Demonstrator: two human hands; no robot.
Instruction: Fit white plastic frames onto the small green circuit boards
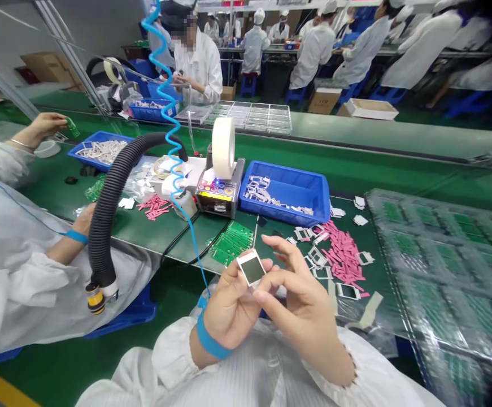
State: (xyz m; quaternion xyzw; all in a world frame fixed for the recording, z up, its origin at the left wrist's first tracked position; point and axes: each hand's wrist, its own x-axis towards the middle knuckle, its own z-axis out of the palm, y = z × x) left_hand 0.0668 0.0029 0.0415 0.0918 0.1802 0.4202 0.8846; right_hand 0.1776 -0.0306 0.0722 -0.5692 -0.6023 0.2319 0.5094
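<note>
Presently, the left hand (233,314), palm up, grasps one white-framed display (252,268) at the bench's (156,232) near edge; the right hand (303,294) curls inward, fingertips beside it, grip undetermined. Counted on this bench: two blue bins (309,193), two pink-strip heaps (344,254).

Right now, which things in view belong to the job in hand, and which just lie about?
Likely the job: framed screen in the left hand; white frames; green circuit boards; blue bin.
Likely lying about: pink strips; tape strip; cardboard box.
</note>
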